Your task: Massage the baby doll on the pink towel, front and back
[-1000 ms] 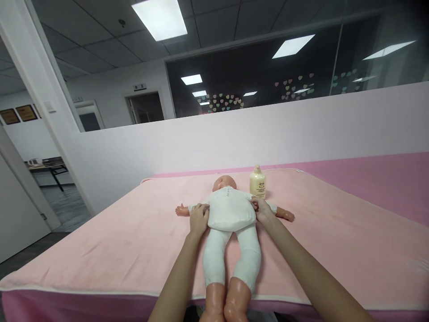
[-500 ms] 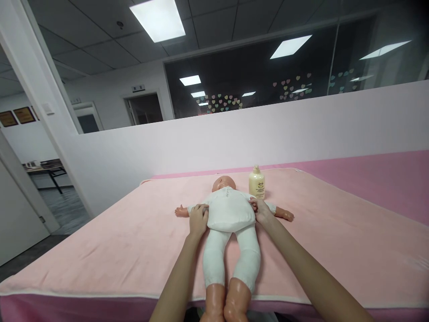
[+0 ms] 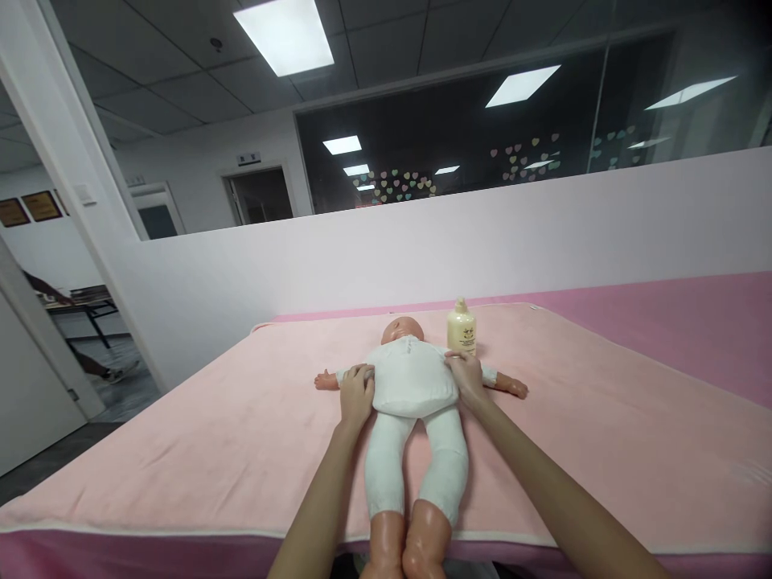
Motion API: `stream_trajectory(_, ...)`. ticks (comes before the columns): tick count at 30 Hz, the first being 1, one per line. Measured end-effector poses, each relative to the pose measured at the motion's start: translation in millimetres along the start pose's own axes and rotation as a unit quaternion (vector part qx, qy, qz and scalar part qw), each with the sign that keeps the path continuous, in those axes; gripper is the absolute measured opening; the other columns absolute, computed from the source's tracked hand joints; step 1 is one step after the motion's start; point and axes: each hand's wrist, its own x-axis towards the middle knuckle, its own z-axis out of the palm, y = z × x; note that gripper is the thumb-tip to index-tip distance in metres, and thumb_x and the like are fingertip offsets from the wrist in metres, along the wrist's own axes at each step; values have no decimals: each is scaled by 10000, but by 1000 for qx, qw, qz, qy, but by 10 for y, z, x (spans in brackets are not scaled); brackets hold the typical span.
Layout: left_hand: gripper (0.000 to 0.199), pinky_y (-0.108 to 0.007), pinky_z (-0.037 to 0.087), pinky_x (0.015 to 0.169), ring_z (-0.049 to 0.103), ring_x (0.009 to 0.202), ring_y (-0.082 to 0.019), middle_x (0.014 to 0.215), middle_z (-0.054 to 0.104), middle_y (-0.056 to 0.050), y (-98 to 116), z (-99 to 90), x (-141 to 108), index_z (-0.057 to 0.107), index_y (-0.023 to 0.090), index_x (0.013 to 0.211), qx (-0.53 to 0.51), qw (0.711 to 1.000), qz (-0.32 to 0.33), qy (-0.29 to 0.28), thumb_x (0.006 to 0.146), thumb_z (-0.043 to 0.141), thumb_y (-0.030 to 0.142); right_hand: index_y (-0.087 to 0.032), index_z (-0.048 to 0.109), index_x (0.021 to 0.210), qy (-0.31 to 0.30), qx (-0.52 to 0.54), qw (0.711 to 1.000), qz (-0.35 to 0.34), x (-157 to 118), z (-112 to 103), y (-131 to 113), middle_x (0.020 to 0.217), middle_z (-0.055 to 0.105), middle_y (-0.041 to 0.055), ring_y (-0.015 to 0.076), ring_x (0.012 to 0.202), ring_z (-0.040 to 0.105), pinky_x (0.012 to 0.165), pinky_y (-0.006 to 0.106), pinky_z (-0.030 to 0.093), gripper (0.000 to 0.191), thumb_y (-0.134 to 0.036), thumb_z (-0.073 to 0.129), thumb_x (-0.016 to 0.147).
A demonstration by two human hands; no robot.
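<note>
A baby doll [image 3: 415, 382] with a white cloth body and brown plastic head, hands and legs lies on its back on the pink blanket [image 3: 241, 450], its feet toward me. My left hand [image 3: 357, 394] grips the doll's side below its outstretched arm, fingers bent against the cloth. On the opposite side, my right hand [image 3: 466, 376] holds the torso near the armpit, fingertips on the upper chest. Both thumbs are hard to make out. Just beyond my right hand stands a pale yellow bottle [image 3: 461, 328], its lower part partly hidden by that hand.
A white half wall [image 3: 386, 257] with a dark window [image 3: 458, 137] above it runs behind the table. To the left is a doorway, with a person's foot [image 3: 114, 375] and arm showing beside a far desk [image 3: 90, 307]. A pink surface [image 3: 693, 322] extends at the right.
My right hand's fingers have moved slightly inward and straightened onto the doll's chest, from a more curled pose. My left hand is nearly still. A person has appeared beyond the doorway.
</note>
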Motion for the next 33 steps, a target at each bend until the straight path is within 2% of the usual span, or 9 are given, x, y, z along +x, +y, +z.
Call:
stream_trajectory(2, 308, -407, 399, 933, 534, 1062, -247, 1101, 614, -90, 56, -28, -5, 634, 185, 1038, -20, 999, 11, 28, 831, 412, 132, -204, 559, 677, 1, -136, 983, -126, -108, 43, -53, 489, 425, -68, 101, 492, 389, 488, 231, 306, 118, -124, 547, 591)
stream_trajectory(6, 240, -374, 409, 917, 550, 1037, -224, 1055, 641, -67, 217, -99, -36, 627, 202, 1019, -89, 992, 67, 67, 892, 425, 231, -206, 588, 745, -140, -340, 864, -344, -404, 143, -139, 555, 471, -35, 126, 551, 430, 573, 267, 327, 113, -189, 480, 718)
stream_trajectory(10, 245, -348, 418, 865, 578, 943, -209, 949, 666, -50, 326, -139, -76, 653, 207, 946, -118, 984, 130, 31, 916, 442, 328, -195, 575, 734, -251, -433, 757, -420, -591, 206, -177, 625, 499, -2, 143, 642, 462, 641, 287, 333, 126, -241, 471, 788)
stream_trajectory(15, 278, -339, 432, 844, 598, 898, -203, 902, 682, -55, 315, -104, -75, 678, 191, 877, -154, 983, 101, -9, 909, 446, 340, -210, 611, 944, -364, -452, 764, -283, -555, 131, -256, 857, 590, 30, 187, 824, 526, 752, 320, 408, 335, -461, 632, 724)
stream_trajectory(19, 290, -337, 444, 830, 609, 889, -203, 902, 688, -60, 299, -70, -64, 684, 180, 859, -185, 980, 66, -18, 895, 460, 361, -247, 612, 1149, -456, -395, 769, -210, -480, -20, -326, 1106, 605, 64, 230, 1041, 536, 884, 326, 419, 581, -306, 743, 585)
stream_trajectory(24, 296, -346, 451, 843, 619, 894, -215, 900, 696, -64, 312, -73, -36, 697, 176, 833, -240, 970, 40, -24, 862, 507, 401, -211, 738, 793, -408, -328, 835, -169, -428, -27, -228, 845, 674, 32, 190, 813, 598, 727, 293, 459, 216, -182, 631, 608)
stream_trajectory(27, 348, -367, 453, 891, 628, 927, -234, 897, 708, -79, 337, -96, -12, 710, 162, 803, -331, 943, 15, -37, 854, 506, 439, -191, 736, 668, -380, -295, 864, -147, -398, 16, -127, 742, 669, 21, 164, 718, 588, 656, 269, 455, 164, -145, 617, 565)
stream_trajectory(30, 377, -389, 438, 959, 611, 1033, -252, 1025, 702, -98, 384, -146, -15, 721, 151, 900, -387, 919, -10, -72, 853, 505, 456, -191, 740, 657, -379, -286, 869, -138, -384, 22, -101, 722, 676, 18, 159, 706, 591, 667, 265, 463, 161, -147, 627, 550)
stream_trajectory(33, 390, -396, 398, 1020, 544, 1157, -260, 1198, 643, -74, 426, -194, -49, 688, 202, 1094, -313, 940, 17, -135, 778, 636, 425, -198, 750, 699, -383, -294, 867, -121, -384, 7, -152, 732, 689, 25, 189, 765, 615, 706, 284, 481, 160, -196, 645, 578)
